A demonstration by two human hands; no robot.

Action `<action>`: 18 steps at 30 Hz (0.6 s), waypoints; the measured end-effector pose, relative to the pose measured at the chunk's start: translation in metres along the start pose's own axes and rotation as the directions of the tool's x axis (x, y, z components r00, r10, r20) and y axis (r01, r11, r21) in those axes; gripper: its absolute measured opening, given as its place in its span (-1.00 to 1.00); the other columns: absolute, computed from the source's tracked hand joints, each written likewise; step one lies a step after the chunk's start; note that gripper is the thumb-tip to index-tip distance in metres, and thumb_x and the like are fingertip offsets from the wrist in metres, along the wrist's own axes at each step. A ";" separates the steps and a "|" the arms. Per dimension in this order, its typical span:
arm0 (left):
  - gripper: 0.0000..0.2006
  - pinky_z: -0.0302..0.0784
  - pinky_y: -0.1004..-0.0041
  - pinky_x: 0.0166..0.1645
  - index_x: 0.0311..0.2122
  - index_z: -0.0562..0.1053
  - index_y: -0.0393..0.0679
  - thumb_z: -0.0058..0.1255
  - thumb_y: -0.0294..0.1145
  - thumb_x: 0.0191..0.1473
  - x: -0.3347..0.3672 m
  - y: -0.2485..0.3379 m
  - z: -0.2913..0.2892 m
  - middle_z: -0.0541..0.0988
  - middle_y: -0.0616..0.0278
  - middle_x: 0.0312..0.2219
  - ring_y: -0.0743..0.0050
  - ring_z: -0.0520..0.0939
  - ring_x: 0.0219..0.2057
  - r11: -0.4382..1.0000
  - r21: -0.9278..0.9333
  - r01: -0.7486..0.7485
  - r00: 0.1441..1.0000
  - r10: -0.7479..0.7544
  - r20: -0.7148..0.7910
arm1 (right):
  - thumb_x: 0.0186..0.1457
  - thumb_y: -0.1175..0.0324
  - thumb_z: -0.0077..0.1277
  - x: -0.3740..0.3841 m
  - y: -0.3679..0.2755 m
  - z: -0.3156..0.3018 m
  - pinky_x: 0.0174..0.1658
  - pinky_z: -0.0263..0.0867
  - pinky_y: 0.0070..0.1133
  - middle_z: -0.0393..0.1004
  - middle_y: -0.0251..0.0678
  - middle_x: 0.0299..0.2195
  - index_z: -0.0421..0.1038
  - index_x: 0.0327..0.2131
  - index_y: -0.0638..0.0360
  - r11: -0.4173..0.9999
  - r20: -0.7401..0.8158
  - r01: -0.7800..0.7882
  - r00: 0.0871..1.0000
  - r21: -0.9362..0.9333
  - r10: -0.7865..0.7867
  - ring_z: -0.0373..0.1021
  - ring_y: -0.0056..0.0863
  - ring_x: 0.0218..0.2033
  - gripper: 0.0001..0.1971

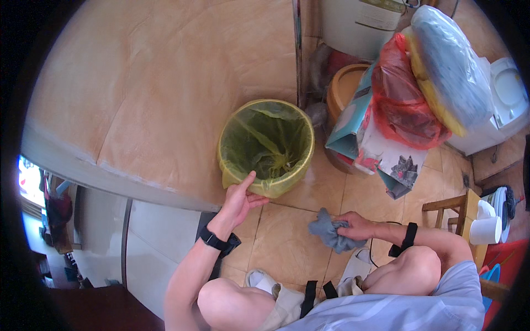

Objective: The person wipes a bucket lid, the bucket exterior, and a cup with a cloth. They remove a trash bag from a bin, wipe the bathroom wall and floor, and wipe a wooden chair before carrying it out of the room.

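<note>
Left hand (237, 203) clamps the bin (311, 140) rim at six o'clock; tugging could slip its yellow liner (273, 132). Right hand (358, 227) has fingers clutching grey cloth (326, 230).

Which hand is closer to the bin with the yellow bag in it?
Left. The left hand is at the near rim of the bin; the right hand is off to the bin's right and closer to the person, holding a gray cloth.

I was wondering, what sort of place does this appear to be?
It looks like a household corner, though I can't tell which room: there is a tiled floor, a waste bin lined with a yellow-green bag, and a white mug near other household items.
</note>
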State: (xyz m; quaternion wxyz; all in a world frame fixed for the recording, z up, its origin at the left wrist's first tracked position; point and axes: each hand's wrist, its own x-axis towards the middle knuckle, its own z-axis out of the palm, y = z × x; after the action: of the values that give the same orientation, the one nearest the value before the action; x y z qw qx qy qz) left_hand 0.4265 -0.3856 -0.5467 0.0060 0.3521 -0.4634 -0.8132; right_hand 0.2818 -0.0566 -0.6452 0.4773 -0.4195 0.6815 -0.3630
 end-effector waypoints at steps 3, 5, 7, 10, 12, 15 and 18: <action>-0.36 0.57 0.23 -0.16 0.02 0.27 -0.35 0.00 0.07 0.09 -0.007 -0.001 0.006 0.49 -0.05 -0.16 0.12 0.60 -0.19 0.991 0.047 0.126 0.989 -0.130 0.069 | -0.03 0.34 -0.05 0.002 -0.011 -0.012 -0.22 0.36 -0.53 0.52 -0.21 -0.37 0.41 -0.16 0.29 0.995 -0.042 0.056 0.998 0.082 -0.053 0.40 -0.55 -0.35 -0.66; -0.29 0.56 0.21 -0.16 0.04 0.25 -0.38 0.00 0.14 0.07 -0.020 -0.009 -0.009 0.47 -0.11 -0.10 0.11 0.60 -0.16 0.977 0.141 0.162 0.978 -0.178 0.112 | -0.02 0.35 -0.07 0.012 -0.033 -0.012 -0.23 0.36 -0.54 0.51 -0.25 -0.38 0.41 -0.16 0.29 0.994 0.008 0.013 1.000 0.109 -0.013 0.39 -0.57 -0.36 -0.67; -0.24 0.54 0.24 -0.11 0.11 0.21 -0.40 0.03 0.12 0.05 -0.034 -0.016 -0.016 0.44 -0.15 -0.04 0.12 0.59 -0.14 0.923 0.325 0.204 0.962 -0.250 0.109 | -0.01 0.36 -0.08 0.016 -0.047 -0.010 -0.24 0.36 -0.55 0.51 -0.28 -0.38 0.41 -0.16 0.28 0.992 0.085 -0.020 0.996 0.122 0.010 0.39 -0.59 -0.37 -0.68; -0.17 0.47 0.30 0.02 0.21 0.11 -0.33 0.17 0.01 -0.01 -0.040 -0.024 -0.010 0.38 -0.12 0.04 0.19 0.52 -0.04 0.880 0.451 0.145 0.902 -0.305 0.305 | 0.01 0.37 -0.10 0.024 -0.067 -0.002 -0.25 0.35 -0.58 0.49 -0.34 -0.39 0.41 -0.16 0.27 0.964 0.213 -0.026 0.976 0.266 -0.033 0.37 -0.64 -0.37 -0.69; -0.16 0.39 0.32 0.08 0.24 0.06 -0.26 0.22 -0.15 -0.04 -0.042 -0.031 -0.009 0.38 -0.02 0.06 0.27 0.48 0.00 0.878 0.477 0.042 0.854 -0.280 0.439 | 0.02 0.36 -0.09 0.028 -0.094 0.007 -0.27 0.34 -0.59 0.48 -0.39 -0.39 0.42 -0.16 0.27 0.941 0.253 -0.015 0.965 0.339 -0.075 0.35 -0.68 -0.39 -0.70; -0.08 0.22 0.38 0.19 0.25 0.07 -0.22 0.37 -0.38 -0.20 -0.044 -0.038 -0.001 0.35 0.18 0.07 0.46 0.36 0.09 0.877 0.479 -0.039 0.764 -0.283 0.580 | 0.04 0.35 -0.09 0.046 -0.132 0.014 -0.28 0.34 -0.59 0.47 -0.40 -0.40 0.41 -0.13 0.27 0.941 0.319 -0.040 0.945 0.336 -0.074 0.35 -0.69 -0.38 -0.68; -0.15 0.29 0.35 0.16 0.13 0.21 -0.22 0.42 -0.37 -0.31 -0.044 -0.046 0.009 0.40 0.22 0.00 0.41 0.41 0.03 0.878 0.447 -0.171 0.784 -0.154 0.601 | 0.11 0.34 -0.09 0.072 -0.130 0.046 -0.26 0.34 -0.62 0.47 -0.42 -0.34 0.41 -0.11 0.25 0.800 0.209 -0.087 0.977 0.593 -0.049 0.36 -0.69 -0.36 -0.71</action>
State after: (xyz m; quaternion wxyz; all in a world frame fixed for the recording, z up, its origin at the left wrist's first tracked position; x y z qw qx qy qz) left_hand 0.4684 -0.3380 -0.5537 -0.2298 0.0533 -0.6268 -0.7426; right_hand 0.3413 -0.1770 -0.5669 0.6593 -0.2770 0.4807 -0.5075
